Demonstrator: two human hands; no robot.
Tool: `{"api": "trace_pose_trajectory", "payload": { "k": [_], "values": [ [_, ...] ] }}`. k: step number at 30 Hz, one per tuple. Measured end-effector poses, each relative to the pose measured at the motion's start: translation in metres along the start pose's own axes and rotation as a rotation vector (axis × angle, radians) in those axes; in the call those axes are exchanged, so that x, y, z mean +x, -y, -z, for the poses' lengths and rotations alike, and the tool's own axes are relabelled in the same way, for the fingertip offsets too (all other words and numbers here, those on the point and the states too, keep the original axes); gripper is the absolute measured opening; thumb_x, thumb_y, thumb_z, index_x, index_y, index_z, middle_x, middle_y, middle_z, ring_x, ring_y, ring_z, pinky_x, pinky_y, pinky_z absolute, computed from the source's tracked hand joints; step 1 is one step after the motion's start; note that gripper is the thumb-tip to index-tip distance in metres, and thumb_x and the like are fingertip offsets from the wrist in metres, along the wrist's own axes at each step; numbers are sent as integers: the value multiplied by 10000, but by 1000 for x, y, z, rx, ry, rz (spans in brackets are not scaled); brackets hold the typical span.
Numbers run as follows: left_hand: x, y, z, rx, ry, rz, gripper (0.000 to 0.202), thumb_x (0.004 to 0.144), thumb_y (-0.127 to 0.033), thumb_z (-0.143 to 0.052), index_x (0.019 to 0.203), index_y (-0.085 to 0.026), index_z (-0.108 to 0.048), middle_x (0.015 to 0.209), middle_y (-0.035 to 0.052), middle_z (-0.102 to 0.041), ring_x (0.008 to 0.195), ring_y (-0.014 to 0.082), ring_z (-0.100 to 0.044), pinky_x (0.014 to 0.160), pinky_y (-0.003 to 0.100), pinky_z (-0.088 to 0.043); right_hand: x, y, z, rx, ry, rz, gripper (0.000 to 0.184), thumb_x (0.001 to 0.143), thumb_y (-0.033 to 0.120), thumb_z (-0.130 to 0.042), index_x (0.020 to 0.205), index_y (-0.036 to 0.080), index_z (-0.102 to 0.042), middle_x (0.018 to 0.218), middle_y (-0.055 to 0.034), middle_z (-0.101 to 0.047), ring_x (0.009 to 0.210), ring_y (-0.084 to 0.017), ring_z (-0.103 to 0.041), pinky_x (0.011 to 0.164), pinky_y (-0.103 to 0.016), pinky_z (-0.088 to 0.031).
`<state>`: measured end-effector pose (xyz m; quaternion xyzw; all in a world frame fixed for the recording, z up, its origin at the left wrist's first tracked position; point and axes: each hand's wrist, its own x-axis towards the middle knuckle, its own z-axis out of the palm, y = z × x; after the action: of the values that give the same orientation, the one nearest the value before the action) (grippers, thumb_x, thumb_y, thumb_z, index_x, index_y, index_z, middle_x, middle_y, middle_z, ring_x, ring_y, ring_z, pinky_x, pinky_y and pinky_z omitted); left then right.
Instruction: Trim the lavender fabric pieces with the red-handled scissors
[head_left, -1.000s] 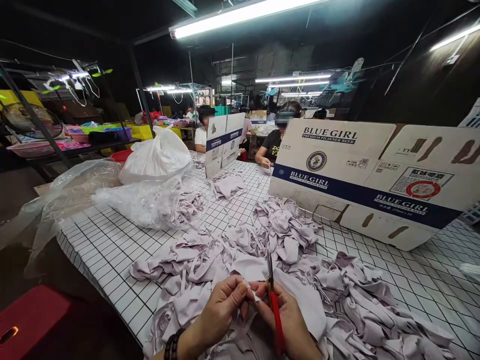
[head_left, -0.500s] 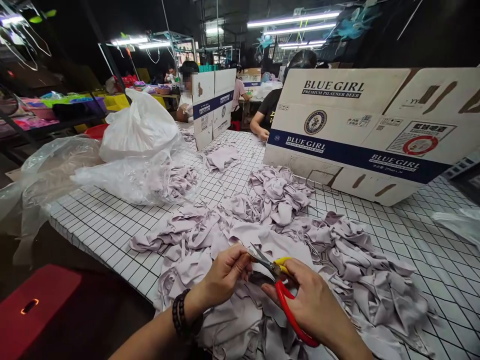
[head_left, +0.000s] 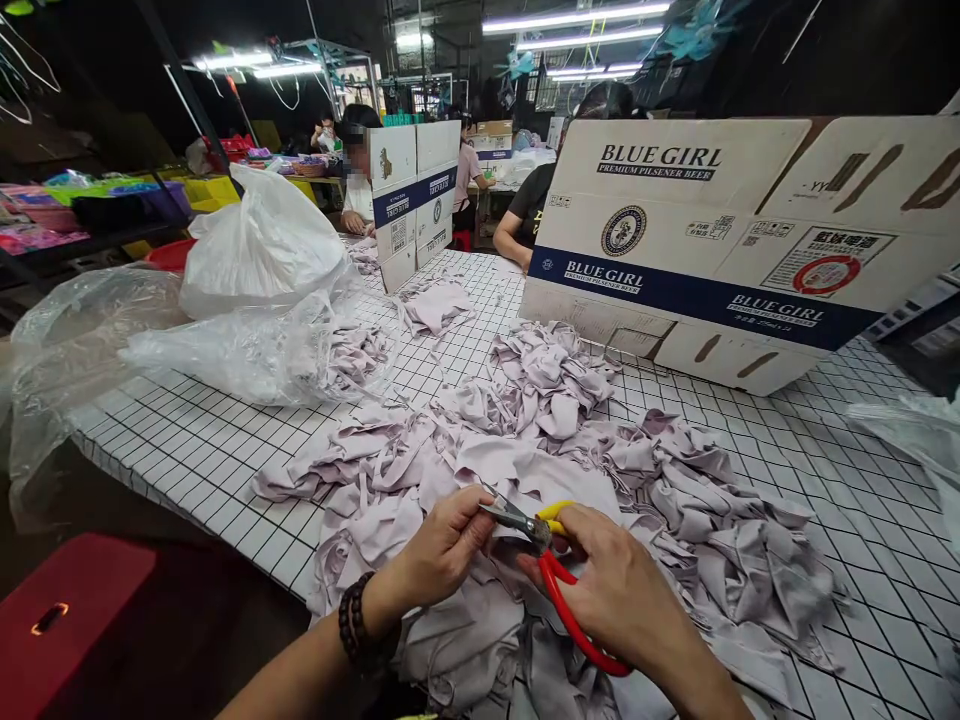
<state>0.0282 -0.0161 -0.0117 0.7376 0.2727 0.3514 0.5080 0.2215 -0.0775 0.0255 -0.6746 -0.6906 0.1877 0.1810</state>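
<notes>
My right hand is closed around scissors with one red and one yellow handle. Their blades point left and lie nearly together, with the tips at the fingers of my left hand. Thumb and forefinger of that hand are pinched at the edge of a pale lilac fabric piece, partly hidden by the fingers and blades. A dark beaded bracelet circles the left wrist. Under and around both hands spreads a heap of crumpled lilac fabric pieces with thin loose strips.
Beyond the heap, a cardboard panel stands upright on the grid-patterned table; a smaller panel stands further left. Plastic bags sit at the left edge. A red stool is below left. Several people sit further back.
The scissor blades have closed from a wider gap, their tips staying by my left fingers. The camera view has shifted slightly, and both hands keep nearly the same place over the heap.
</notes>
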Motion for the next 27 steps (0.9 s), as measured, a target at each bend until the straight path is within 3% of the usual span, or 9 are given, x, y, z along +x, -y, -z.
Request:
{"api": "trace_pose_trajectory", "payload": {
  "k": [16,27],
  "values": [
    [0,-6,1,-117,16,102,384,972,-469,-398,775,-161,-518,694,12,-528,640,126,-476,619,249,-395,-1,2,-3,-65,23,-63,399,775,516,-569,585,223,-374,570,26,-506,529,-137,-435,509,-245,-294],
    [-1,-9,0,-237,24,157,431,938,-539,-436,843,-142,-571,714,13,-515,631,121,-496,595,243,-410,-1,-2,-7,-24,27,-55,410,768,499,-555,557,224,-336,530,31,-462,507,-130,-384,499,-248,-276]
  ]
}}
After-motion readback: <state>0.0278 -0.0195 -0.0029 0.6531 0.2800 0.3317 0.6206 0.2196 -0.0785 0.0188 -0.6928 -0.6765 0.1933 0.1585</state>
